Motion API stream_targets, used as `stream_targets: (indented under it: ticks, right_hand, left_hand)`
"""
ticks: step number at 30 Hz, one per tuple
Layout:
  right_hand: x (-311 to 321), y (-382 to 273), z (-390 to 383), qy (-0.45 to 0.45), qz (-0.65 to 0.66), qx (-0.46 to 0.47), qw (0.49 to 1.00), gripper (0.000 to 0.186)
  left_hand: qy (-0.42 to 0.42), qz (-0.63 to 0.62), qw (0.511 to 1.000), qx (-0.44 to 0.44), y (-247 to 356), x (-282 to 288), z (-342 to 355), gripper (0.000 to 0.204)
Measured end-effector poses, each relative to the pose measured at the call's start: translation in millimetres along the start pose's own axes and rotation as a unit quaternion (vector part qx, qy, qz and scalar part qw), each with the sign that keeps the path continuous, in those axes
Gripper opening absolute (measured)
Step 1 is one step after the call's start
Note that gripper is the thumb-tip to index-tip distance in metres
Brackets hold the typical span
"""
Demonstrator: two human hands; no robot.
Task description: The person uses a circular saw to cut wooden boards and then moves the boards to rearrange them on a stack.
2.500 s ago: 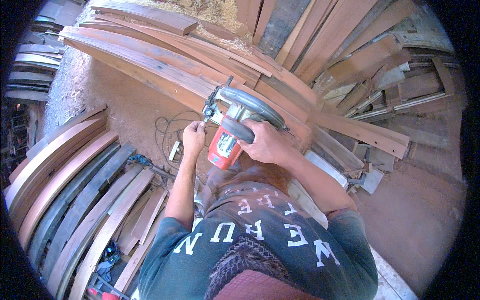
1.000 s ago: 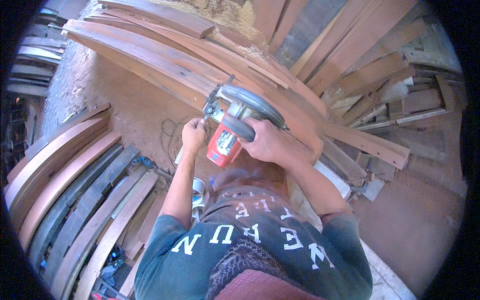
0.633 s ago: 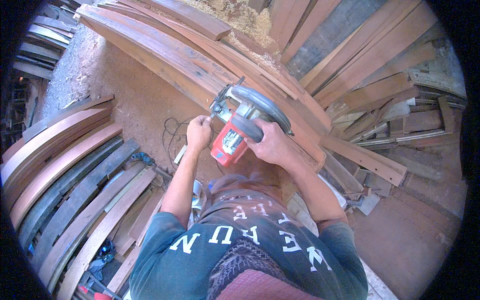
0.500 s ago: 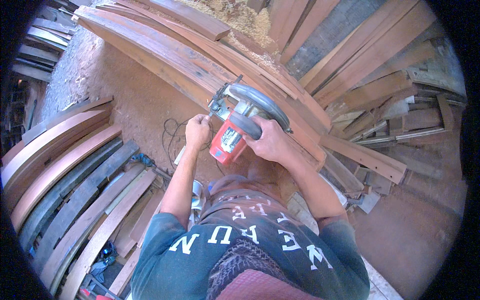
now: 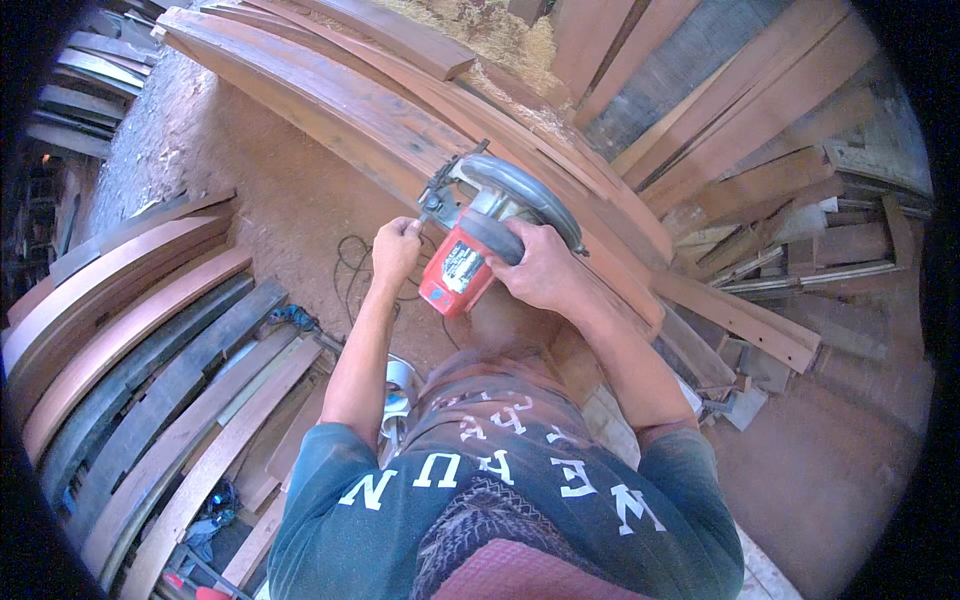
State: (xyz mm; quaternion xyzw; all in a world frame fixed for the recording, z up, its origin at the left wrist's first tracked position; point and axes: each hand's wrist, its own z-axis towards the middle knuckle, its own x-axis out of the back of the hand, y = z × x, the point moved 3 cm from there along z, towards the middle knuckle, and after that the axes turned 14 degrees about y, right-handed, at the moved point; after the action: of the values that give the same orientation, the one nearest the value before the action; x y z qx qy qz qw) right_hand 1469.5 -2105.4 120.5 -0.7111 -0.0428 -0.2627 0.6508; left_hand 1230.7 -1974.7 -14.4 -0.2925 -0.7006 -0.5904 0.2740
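A red circular saw with a grey blade guard and dark handle rests over a long reddish-brown plank. My right hand is wrapped round the saw's rear handle. At the saw's front left side, my left hand is closed, its fingertips pinching the end of a thin guide bar. The blade is hidden by the guard and the wood. A thin dark cord lies in loops on the dirt floor below my left hand.
Several planks lie side by side at the left. Sawdust is heaped at the far side, beyond the boards. Stacked boards and offcuts fill the right. A whitish round object stands by my left forearm.
The saw and both hands have shifted slightly away from me. The view has also moved a little. Both hands keep their holds.
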Motion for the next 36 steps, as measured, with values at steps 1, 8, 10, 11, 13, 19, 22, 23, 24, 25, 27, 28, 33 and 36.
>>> stream_targets:
  ticks: [1,8,10,11,13,19,22,23,24,25,27,28,33,36]
  right_hand:
    - [0,1,0,0.0,0.002,0.002,1.0,0.027]
    - [-4,5,0,-0.002,-0.003,-0.009,1.0,0.028]
    - [-4,6,-1,-0.007,0.002,-0.012,1.0,0.029]
    - [-1,7,-1,-0.005,0.002,-0.015,1.0,0.03]
    - [0,8,-1,-0.009,-0.007,-0.002,1.0,0.034]
    - [3,4,-4,0.011,-0.019,0.039,0.999,0.032]
    - [21,-3,-14,0.014,-0.023,0.048,0.998,0.03]
    - [21,-5,-13,0.018,-0.019,0.045,0.999,0.031]
    - [21,-7,-12,0.021,-0.014,0.041,0.999,0.031]
    - [21,-9,-11,0.023,-0.01,0.038,0.999,0.032]
    - [19,-8,-9,0.015,-0.003,0.027,1.0,0.034]
    - [17,-8,-8,0.011,0.001,0.021,1.0,0.035]
    - [9,-5,-5,0.003,-0.011,0.002,1.0,0.038]
    - [7,-6,1,-0.007,-0.02,0.009,1.0,0.038]
  left_hand:
    - [0.003,0.002,1.0,-0.001,0,0,0,0.031]
    - [0.001,0.008,1.0,0.001,-2,0,1,0.03]
    - [0.008,0.009,1.0,-0.006,-4,0,1,0.03]
    - [0.01,0.007,1.0,-0.013,-3,-5,2,0.03]
    - [0.023,0.007,0.998,-0.051,-6,-7,6,0.03]
    - [0.0,-0.057,0.997,-0.049,-2,3,-1,0.029]
    - [-0.014,-0.11,0.993,-0.042,1,-6,-7,0.028]
    - [-0.018,-0.115,0.993,-0.032,-3,-7,-4,0.028]
    - [-0.022,-0.12,0.992,-0.022,-7,-8,0,0.027]
    - [-0.028,-0.114,0.993,-0.032,-10,-9,6,0.028]
    - [-0.038,-0.127,0.991,-0.016,-11,-10,8,0.027]
    - [-0.043,-0.133,0.99,-0.007,-13,-9,9,0.027]
    - [-0.052,-0.155,0.987,-0.004,-18,-11,16,0.026]
    - [-0.052,-0.163,0.985,-0.033,-23,-10,25,0.026]
